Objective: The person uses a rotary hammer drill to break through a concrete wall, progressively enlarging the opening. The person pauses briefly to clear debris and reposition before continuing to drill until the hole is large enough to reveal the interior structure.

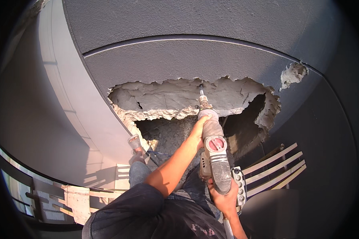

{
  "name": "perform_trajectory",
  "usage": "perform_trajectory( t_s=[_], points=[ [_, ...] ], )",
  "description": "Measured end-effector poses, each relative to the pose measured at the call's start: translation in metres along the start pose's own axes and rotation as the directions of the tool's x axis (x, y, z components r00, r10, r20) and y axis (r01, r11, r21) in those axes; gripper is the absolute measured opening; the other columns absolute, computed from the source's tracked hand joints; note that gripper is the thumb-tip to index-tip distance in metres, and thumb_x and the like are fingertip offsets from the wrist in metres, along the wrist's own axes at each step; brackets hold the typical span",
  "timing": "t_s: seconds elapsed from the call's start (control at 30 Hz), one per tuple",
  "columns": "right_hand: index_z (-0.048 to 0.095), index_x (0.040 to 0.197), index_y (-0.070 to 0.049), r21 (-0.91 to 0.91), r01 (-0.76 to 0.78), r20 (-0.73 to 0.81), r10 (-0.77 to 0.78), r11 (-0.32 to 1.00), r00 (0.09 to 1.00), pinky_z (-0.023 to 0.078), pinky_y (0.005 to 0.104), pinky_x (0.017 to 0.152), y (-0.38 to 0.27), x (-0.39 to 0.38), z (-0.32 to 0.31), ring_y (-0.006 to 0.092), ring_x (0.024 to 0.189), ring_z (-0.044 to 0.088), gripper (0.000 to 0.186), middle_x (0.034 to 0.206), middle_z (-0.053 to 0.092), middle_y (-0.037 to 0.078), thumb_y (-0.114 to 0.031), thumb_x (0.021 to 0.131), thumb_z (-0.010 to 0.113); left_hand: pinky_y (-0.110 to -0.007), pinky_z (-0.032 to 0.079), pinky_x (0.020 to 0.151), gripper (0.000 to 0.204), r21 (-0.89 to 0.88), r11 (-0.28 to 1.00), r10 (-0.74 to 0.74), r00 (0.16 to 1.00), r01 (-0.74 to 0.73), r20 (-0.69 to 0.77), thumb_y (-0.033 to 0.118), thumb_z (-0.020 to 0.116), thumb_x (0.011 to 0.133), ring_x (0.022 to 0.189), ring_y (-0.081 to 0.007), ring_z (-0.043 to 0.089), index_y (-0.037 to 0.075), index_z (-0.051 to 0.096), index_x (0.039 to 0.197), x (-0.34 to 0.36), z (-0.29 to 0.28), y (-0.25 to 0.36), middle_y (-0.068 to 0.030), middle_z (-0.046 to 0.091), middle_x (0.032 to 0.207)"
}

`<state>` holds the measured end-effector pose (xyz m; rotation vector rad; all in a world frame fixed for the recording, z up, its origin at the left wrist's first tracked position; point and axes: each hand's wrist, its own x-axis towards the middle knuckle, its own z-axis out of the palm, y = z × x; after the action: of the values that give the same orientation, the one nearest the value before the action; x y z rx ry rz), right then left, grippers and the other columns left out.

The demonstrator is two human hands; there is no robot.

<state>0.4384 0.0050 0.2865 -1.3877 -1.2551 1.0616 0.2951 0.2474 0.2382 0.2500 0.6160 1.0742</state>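
Note:
A dusty grey rotary hammer (220,165) with a round red dial points away from me. Its chisel bit (201,91) meets the bare, broken masonry at the upper part of a ragged hole (167,99) in the dark grey plastered wall (175,59). My left hand (201,124) is wrapped around the tool's front barrel, behind the chuck. At the back end, my right hand (226,199) grips the rear handle, partly hidden by the housing. Whether the trigger is pressed cannot be seen.
A white multi-socket power strip (239,186) lies beside my right hand. Wooden slats (273,169) stick out at the right, and pale boards (77,203) lie at the lower left. Dark cavities open below the broken masonry. A smaller chipped patch (294,75) marks the wall at the upper right.

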Motion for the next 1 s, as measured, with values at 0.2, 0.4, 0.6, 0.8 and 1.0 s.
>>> perform_trajectory(
  t_s=[0.2,0.4,0.6,0.8,1.0],
  points=[
    [0.069,0.097,0.009,0.202,-0.148,0.172,0.114,0.968,0.979,0.060,0.0321,0.072,0.034,-0.041,-0.012,0.0180,0.076,0.073,0.014,0.088,0.075,0.012,0.003,0.084,0.068,-0.045,0.063,0.072,0.039,0.026,0.999,0.043,0.964,-0.037,-0.262,0.035,0.077,0.089,0.078,-0.0268,0.072,0.006,0.065,0.113,-0.065,-0.042,-0.018,-0.0113,0.071,0.093],
    [0.069,0.098,0.008,0.381,-0.150,0.274,0.043,0.912,0.961,0.059,0.0327,0.069,-0.012,-0.010,0.005,0.0185,0.073,0.072,0.014,0.081,0.072,0.011,0.000,0.087,0.068,-0.043,0.064,0.071,0.040,0.080,0.952,0.306,0.909,-0.296,-0.282,0.031,0.074,0.094,0.080,-0.0261,0.074,-0.001,0.064,0.116,-0.097,-0.021,0.046,-0.0141,0.071,0.098],
    [0.065,0.100,0.010,0.494,-0.187,0.242,0.072,0.849,0.967,0.054,0.0338,0.060,-0.051,0.017,0.030,0.0207,0.064,0.066,0.016,0.075,0.068,0.014,0.002,0.087,0.070,-0.043,0.062,0.077,0.039,0.140,0.955,0.292,0.917,-0.262,-0.273,0.032,0.074,0.094,0.086,-0.0250,0.073,0.001,0.066,0.116,-0.083,-0.012,0.089,-0.0127,0.072,0.100],
    [0.064,0.100,0.012,0.548,-0.209,0.178,0.131,0.810,0.975,0.051,0.0356,0.048,-0.083,0.066,0.012,0.0252,0.051,0.063,0.025,0.071,0.064,0.017,0.004,0.077,0.069,-0.044,0.062,0.078,0.038,0.066,0.950,0.313,0.917,-0.307,-0.246,0.032,0.072,0.097,0.088,-0.0249,0.074,0.000,0.066,0.117,-0.065,0.012,0.103,-0.0132,0.073,0.104],
    [0.062,0.097,0.013,0.495,-0.191,0.204,0.101,0.847,0.974,0.047,0.0355,0.040,-0.122,0.119,-0.003,0.0245,0.043,0.057,0.025,0.062,0.057,0.014,0.000,0.076,0.065,-0.049,0.061,0.085,0.040,-0.059,0.957,0.268,0.941,-0.286,-0.206,0.031,0.068,0.100,0.095,-0.0267,0.073,0.001,0.060,0.125,-0.040,0.038,0.123,-0.0144,0.071,0.111]
  ],
)
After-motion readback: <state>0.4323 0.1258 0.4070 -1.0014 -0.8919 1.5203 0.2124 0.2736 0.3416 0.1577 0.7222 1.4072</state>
